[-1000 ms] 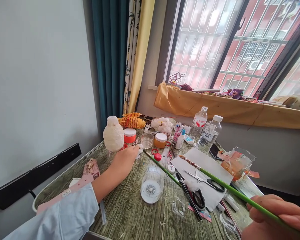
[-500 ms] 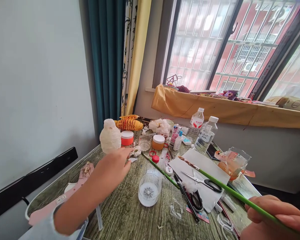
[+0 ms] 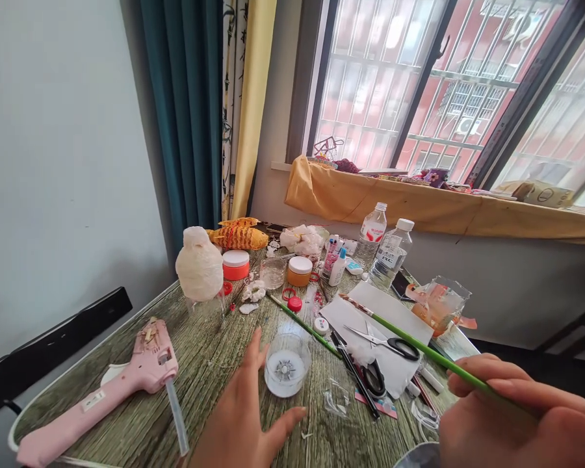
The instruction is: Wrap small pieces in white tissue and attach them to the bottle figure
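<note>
My right hand (image 3: pixel 511 409), at the lower right, is closed around a green-handled paintbrush (image 3: pixel 419 348). Its brown tip points left over a white sheet of paper (image 3: pixel 385 318). My left hand (image 3: pixel 253 403) is open, thumb and fingers spread, with nothing in it. Just beyond its fingers stands a clear cup (image 3: pixel 286 374), cut from a plastic bottle, with whitish liquid in its bottom. A second green brush (image 3: pixel 307 325) lies on the table behind that cup. A crumpled white wad (image 3: pixel 253 291) sits near the second brush's far end.
A pink glue gun (image 3: pixel 127 383) lies at left, below a cream wrapped form (image 3: pixel 199 263). Scissors (image 3: pixel 385 341) rest on the paper. Two plastic bottles (image 3: pixel 392 253), lidded jars (image 3: pixel 299 272) and an orange fish-like figure (image 3: pixel 238 235) stand farther back.
My left hand has left the white wad and come back toward me, opening beside the clear cup. The view has shifted slightly. My right hand still holds the brush.
</note>
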A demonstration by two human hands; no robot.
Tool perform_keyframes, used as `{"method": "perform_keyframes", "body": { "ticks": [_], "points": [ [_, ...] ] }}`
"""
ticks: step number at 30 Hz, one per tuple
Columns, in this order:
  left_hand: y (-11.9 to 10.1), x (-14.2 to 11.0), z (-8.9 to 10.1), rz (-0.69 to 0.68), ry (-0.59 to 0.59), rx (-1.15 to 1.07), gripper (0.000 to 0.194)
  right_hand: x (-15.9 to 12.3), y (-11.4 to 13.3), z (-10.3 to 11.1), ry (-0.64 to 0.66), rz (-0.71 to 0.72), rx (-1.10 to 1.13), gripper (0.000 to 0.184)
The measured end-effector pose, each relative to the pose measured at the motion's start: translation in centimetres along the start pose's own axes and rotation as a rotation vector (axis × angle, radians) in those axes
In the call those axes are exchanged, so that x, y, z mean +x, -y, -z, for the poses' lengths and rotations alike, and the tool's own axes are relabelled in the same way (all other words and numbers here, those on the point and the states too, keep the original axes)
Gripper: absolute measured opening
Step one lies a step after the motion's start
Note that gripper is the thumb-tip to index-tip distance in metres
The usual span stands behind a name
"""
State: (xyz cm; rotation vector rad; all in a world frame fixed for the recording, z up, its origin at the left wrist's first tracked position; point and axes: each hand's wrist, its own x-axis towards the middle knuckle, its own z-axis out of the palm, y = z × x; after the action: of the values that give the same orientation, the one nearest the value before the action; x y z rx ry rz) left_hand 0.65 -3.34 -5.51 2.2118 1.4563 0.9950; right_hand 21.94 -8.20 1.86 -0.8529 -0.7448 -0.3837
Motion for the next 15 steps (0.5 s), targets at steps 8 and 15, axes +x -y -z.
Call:
{"method": "perform_keyframes", "body": {
  "ticks": [8, 15],
  "points": [
    [0.2, 0.7, -1.4, 0.033, -0.121, -0.055, 0.065, 0.5, -0.4, -0.6, -0.086, 0.13, 0.054, 0.036],
    [0.7, 0.9, -1.3, 0.054, -0.088, -0.016, 0.069, 1.2, -1.1, 0.2, -0.115, 0.216, 0.035, 0.032]
  ]
}}
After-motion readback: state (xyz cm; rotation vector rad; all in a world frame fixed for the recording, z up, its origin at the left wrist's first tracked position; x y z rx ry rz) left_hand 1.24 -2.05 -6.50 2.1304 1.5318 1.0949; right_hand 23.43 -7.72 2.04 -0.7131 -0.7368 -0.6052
